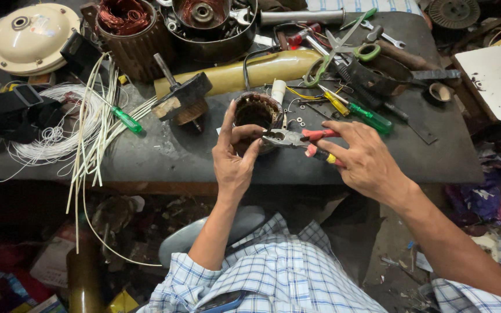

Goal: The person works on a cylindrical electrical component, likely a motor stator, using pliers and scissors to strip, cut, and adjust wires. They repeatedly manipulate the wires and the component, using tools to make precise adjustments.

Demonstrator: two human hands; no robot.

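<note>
My left hand (234,155) grips the near side of a round motor stator (256,110) that stands on the dark workbench (192,156). My right hand (362,156) holds red-handled pliers (297,139), and their jaws reach the stator's rim next to my left fingers. A checked shirt sleeve covers each of my forearms at the bottom of the view.
Behind the stator lie a yellow sleeve tube (244,72), green-handled scissors (343,49), several screwdrivers (359,111), a hammer (178,93), wound motor cores (126,26) and a cream fan housing (30,37). White wire and sleeving (82,133) hang over the bench's left front edge.
</note>
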